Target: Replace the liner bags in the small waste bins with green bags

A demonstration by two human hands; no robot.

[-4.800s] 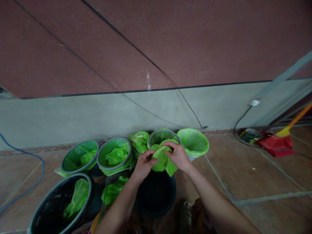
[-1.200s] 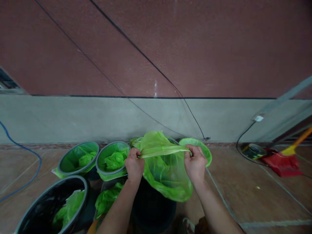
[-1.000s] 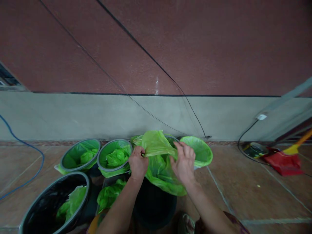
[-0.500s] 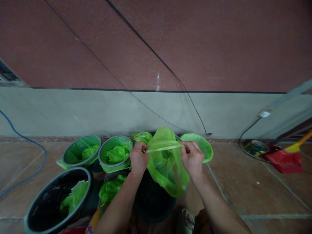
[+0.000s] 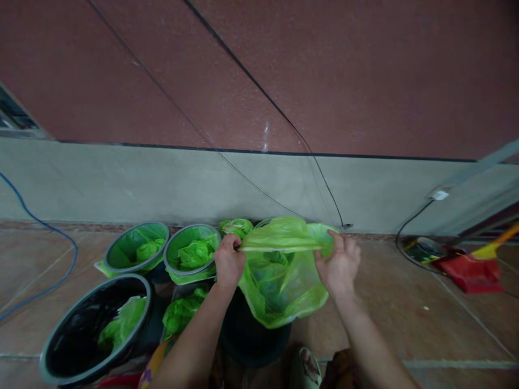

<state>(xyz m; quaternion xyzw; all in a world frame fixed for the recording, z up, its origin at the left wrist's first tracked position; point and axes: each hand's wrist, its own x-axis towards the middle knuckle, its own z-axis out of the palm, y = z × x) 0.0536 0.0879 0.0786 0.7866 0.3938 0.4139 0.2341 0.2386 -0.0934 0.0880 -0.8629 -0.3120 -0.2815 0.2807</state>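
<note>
A thin, translucent green plastic bag [image 5: 284, 292] is spread between my two hands, its mouth sagging open towards me. My left hand [image 5: 230, 262] pinches the left end of its folded upper edge. At the right end, my right hand [image 5: 339, 265] grips the edge with thumb and fingers, the fingers a little straighter. Below the bag stands a dark bucket [image 5: 253, 337], partly covered by it. To the left, two grey-rimmed bins [image 5: 191, 227] [image 5: 135, 224] are lined with green bags.
A large black bin [image 5: 57, 335] at the lower left holds a crumpled green bag. More green plastic [image 5: 184, 310] lies beside my left forearm. A blue hose [image 5: 60, 235] runs along the left floor. A red dustpan [image 5: 470, 273] and a black cable [image 5: 401, 232] lie at right.
My right hand has moved right, away from my left hand, and its fingers have straightened somewhat. The bag's edge is stretched wider and its raised top part has dropped. My left hand stays nearly in place.
</note>
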